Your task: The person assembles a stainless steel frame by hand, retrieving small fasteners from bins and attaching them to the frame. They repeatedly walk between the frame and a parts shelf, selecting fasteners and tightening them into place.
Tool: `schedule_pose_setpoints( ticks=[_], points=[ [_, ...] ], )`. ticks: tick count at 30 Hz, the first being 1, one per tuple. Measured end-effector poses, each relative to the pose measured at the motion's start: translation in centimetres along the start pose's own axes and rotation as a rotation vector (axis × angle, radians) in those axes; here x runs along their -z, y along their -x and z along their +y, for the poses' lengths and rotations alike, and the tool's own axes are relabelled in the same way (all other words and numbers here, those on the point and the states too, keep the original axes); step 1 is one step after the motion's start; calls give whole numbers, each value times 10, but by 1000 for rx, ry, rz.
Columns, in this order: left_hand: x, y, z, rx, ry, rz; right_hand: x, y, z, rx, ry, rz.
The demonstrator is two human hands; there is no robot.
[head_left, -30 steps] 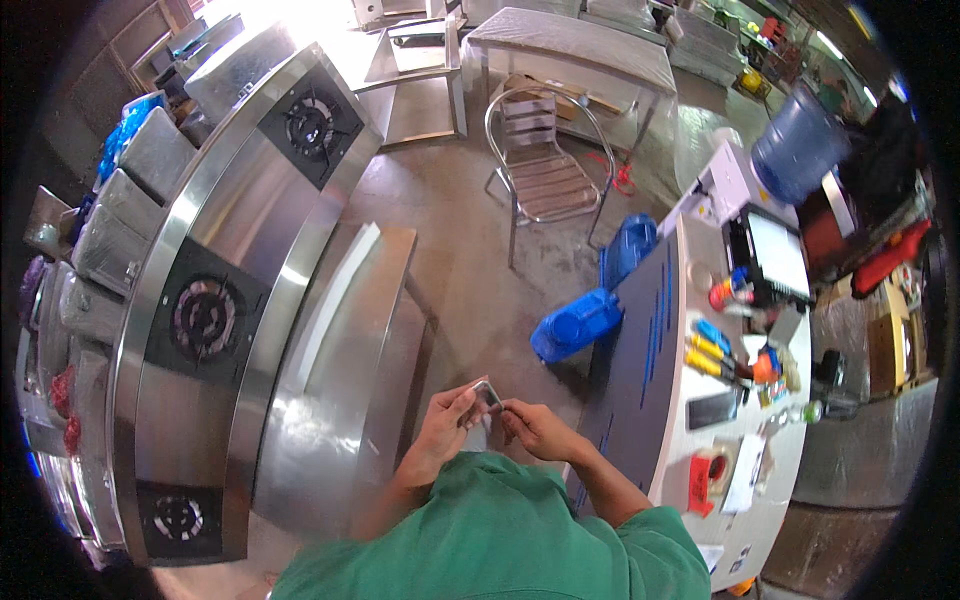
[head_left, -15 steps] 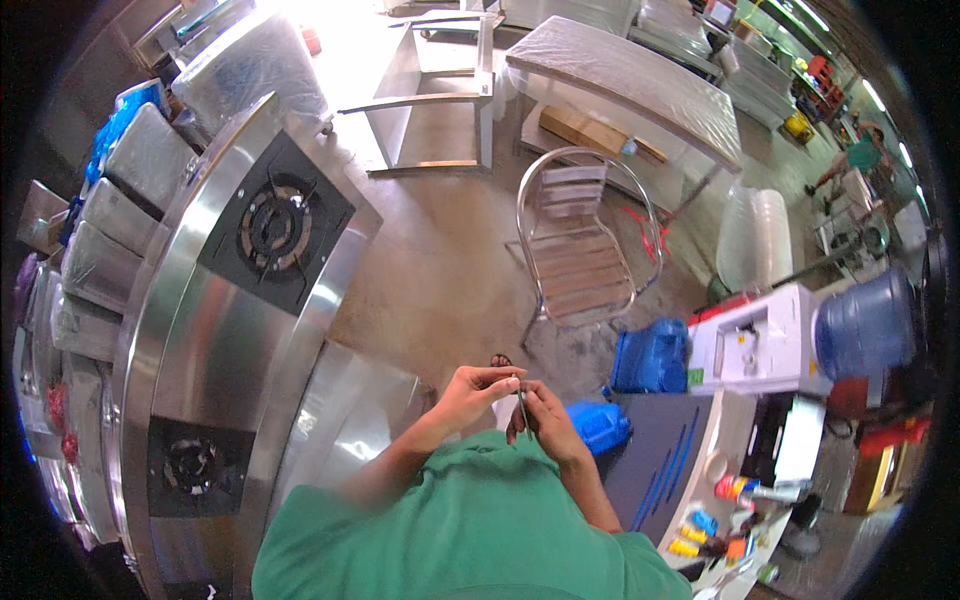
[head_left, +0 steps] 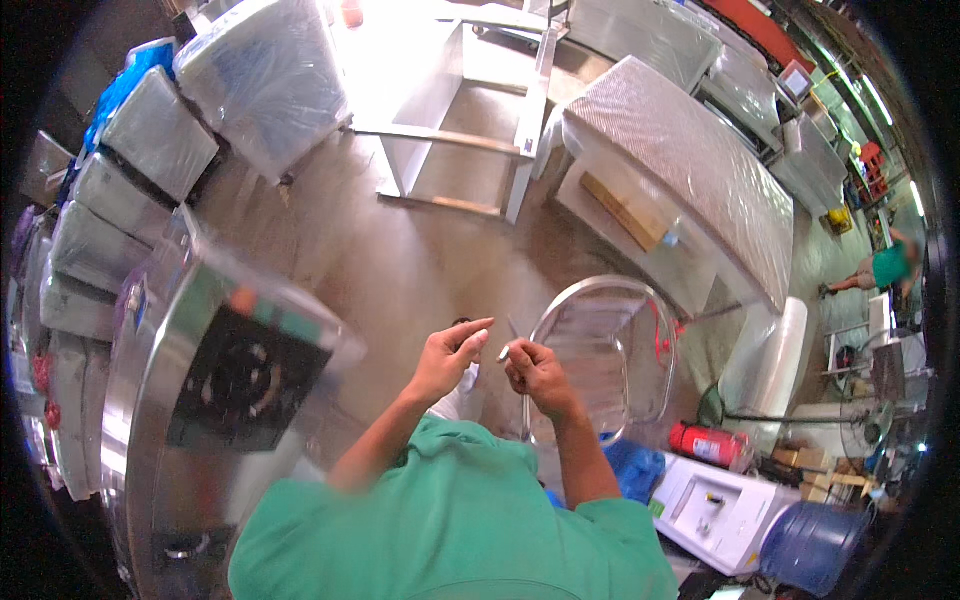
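Observation:
My left hand [head_left: 450,364] is raised in front of my green shirt, its index finger stretched out and the thumb just beneath it. I see nothing held in it. Close by on the right, my right hand [head_left: 541,379] is closed, with the small pale metal end of a thin tool [head_left: 503,354] showing at the thumb and index finger. The rest of this tool is hidden in the fist, so its kind cannot be told. A narrow gap separates the two hands. Just beyond the right hand is a metal chair [head_left: 612,345] with a tubular frame.
On the left stands a stainless steel stove [head_left: 150,400] with a black burner [head_left: 245,372]. Wrapped units [head_left: 265,80] line the back left. A metal frame [head_left: 445,138] and a film-covered table [head_left: 680,160] stand ahead. A white water dispenser [head_left: 735,510] lies right. Another person [head_left: 888,264] is far right.
My hands have come apart and moved forward; the left has let go of the thin tool, which stays in the right. My view has swung right, and the chair is closer to my hands.

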State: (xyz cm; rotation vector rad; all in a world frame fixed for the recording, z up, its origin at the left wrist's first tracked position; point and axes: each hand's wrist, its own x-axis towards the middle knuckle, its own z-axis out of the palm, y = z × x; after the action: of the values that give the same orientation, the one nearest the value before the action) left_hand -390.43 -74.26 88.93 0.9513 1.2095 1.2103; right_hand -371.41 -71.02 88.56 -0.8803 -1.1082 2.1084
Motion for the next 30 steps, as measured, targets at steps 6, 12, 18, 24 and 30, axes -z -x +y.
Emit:
schedule_pose_setpoints(
  ticks=[6,12,18,24,30],
  points=[
    [81,-209,48,53,-55,268,42,-163,-38,-187,-101,313],
    [193,-326,68,-50,251,633,76,-301,-77,-237,380,159],
    [287,-410,15,170,343,953,149,-477,-114,-292,889,85],
    [343,-551,-55,425,375,1019,283,-717,-140,-338,1220,35],
    [399,-643,-74,566,228,876,322,-883,-140,-425,1302,110]
  ],
)
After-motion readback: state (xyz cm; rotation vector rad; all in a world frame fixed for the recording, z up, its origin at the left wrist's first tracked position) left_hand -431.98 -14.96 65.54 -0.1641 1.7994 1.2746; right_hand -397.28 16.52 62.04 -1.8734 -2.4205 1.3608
